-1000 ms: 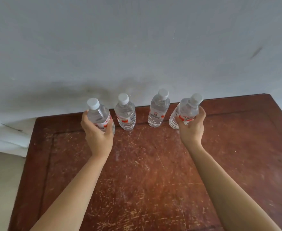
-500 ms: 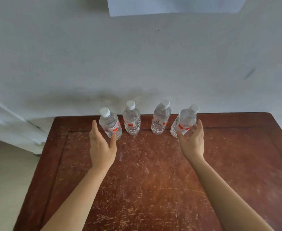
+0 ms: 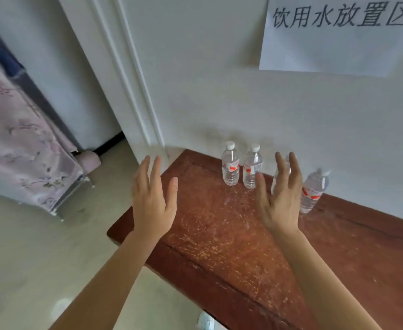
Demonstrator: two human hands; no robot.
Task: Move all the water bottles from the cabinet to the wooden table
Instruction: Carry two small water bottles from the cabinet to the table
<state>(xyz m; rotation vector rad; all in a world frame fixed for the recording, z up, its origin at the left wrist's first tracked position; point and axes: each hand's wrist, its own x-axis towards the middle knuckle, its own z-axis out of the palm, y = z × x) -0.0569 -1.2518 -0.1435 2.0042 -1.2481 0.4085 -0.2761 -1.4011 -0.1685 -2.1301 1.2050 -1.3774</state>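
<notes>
We have released the bottles (image 3: pixel 230 166) (four stand on the table (image 3: pixel 219 246)); left hand (image 3: pixel 151 201) and right hand (image 3: pixel 280 201) spread, empty.

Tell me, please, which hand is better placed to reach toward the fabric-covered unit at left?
Likely the left hand: open, empty, nearer the fabric-covered unit; the right hand is over the wooden table by the water bottles.

Two bare hands in view: left hand (image 3: pixel 151 203), right hand (image 3: pixel 280 206). Both arms uncovered down to the bottom frame edge: left forearm (image 3: pixel 105 282), right forearm (image 3: pixel 326 282). Forearms slim, wrists narrow. Fingers (image 3: pixel 280 167) long and slender. Knuckle creases and faint tendon lines show on the backs of both hands. Nails too blurred to tell.
</notes>
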